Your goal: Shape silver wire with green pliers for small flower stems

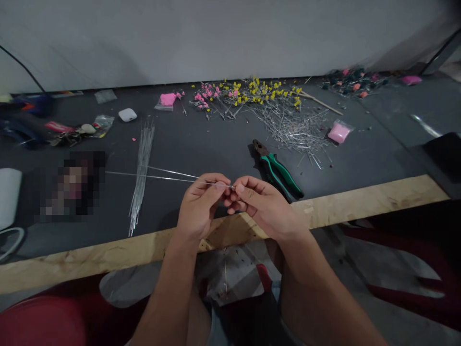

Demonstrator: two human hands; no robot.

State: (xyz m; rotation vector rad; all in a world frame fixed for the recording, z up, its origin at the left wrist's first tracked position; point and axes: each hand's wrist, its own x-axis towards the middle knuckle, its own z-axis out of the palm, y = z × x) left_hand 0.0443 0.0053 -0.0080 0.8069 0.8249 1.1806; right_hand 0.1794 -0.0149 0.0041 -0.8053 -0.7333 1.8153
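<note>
Over the table's front edge, my left hand (201, 202) pinches a thin silver wire (169, 174) whose two long strands stretch off to the left. My right hand (261, 204) meets it fingertip to fingertip, closed on the wire's right end; the small detail there is partly hidden by the fingers. Behind my right hand lie pliers (279, 170) with green and black handles. A bundle of straight wires (141, 178) rests on the dark tabletop left of my hands, beneath the held strands.
Short cut wires (295, 129) are heaped at the back, beside wire stems with yellow and pink tips (252, 91). Pink clay packets (339, 131) and a white case (127, 115) sit on the table. A pale wooden strip (370, 202) edges the front. A red chair (43, 319) stands below left.
</note>
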